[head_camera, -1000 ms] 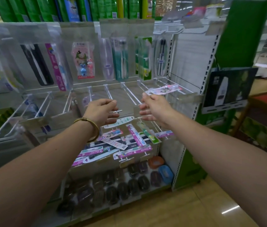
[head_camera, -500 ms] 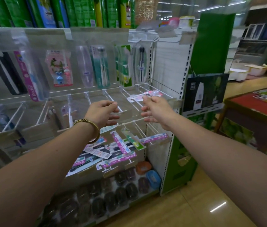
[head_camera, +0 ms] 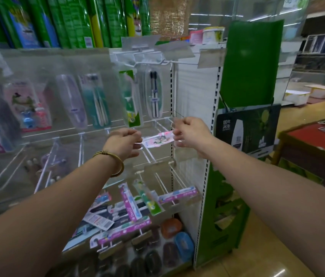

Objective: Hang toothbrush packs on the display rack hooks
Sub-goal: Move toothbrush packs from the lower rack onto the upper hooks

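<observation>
So the pink toothbrush pack (head_camera: 158,139) was up in the air, lying sideways in front of the middle row of the display rack (head_camera: 194,90), not on anything yet. The right hand (head_camera: 191,132) had its fingers curled round the right end, and the left hand (head_camera: 124,143) looked to be pinching the left end, though it was blurry right where fingers met pack. My guess is it was held flat between both hands because the card is floppy and the little hang hole has to be lined up with a thin wire tip, which is way easier with two hands steadying it.

Just below and behind it were the bare white wire hooks (head_camera: 151,155) of that row, each ending in a clear price flap (head_camera: 155,166). The flap sits at the front, so the pack probably has to slip past it, which is likely why it was turned level and not dangling.

Row above was already stocked: a dark twin-brush pack (head_camera: 153,92), a green pack (head_camera: 129,98) and a teal pack (head_camera: 97,102), all hanging upright. That's the look the pink one needs to end up with.

Down on the lower shelf there was a loose pile of toothbrush packs (head_camera: 129,206), so plenty left to hang, I'd say. Under that, orange and blue soap cases (head_camera: 177,234). A gold bangle (head_camera: 111,158) was on the left wrist, and a green stand (head_camera: 251,62) stood beside the rack.
</observation>
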Available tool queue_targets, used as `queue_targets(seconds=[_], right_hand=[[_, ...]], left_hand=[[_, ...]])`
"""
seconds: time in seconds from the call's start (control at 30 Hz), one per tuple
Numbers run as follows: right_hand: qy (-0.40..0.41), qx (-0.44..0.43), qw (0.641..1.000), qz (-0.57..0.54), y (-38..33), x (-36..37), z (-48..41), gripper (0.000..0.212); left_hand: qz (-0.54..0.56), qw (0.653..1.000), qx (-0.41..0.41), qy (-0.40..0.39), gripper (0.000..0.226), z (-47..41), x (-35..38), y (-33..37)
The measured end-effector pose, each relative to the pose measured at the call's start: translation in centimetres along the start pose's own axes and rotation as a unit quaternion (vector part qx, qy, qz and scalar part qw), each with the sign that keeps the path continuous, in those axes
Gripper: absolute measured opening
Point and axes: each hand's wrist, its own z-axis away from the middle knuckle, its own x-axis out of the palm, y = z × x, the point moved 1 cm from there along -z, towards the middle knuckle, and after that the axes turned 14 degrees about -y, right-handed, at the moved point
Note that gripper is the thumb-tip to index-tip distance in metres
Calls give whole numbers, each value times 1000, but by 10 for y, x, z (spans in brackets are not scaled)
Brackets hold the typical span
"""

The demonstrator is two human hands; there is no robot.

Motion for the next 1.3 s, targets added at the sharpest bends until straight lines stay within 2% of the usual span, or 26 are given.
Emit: queue_targets(seconds=[0.1, 0.27, 0.5, 0.77, 0.87, 1.0, 1.3], right_hand=[[1, -10, 999, 43, 7, -15, -18, 23], [-5, -3, 995, 99, 14, -32, -47, 31], [-36, -35, 983, 178, 24, -45, -71, 19], [-80, 4, 956, 283, 44, -48, -96, 45], [-108, 20, 940, 324, 50, -48, -101, 52], [-129, 36, 928, 349, 54, -46, -106, 52], [-108, 35, 926, 361, 52, -46, -107, 31]], left_hand=[[-4, 999, -21, 28, 9, -21, 8, -3], [-23, 998, -28, 60, 12, -44, 15, -8], [-128, 983, -36, 128, 20, -65, 18, -13], [-213, 963, -89, 139, 34, -71, 25, -18], [-213, 960, -120, 137, 37, -76, 26, -21], [-180, 961, -152, 144, 36, -81, 27, -25], [-125, 961, -182, 165, 24, -83, 28, -31]])
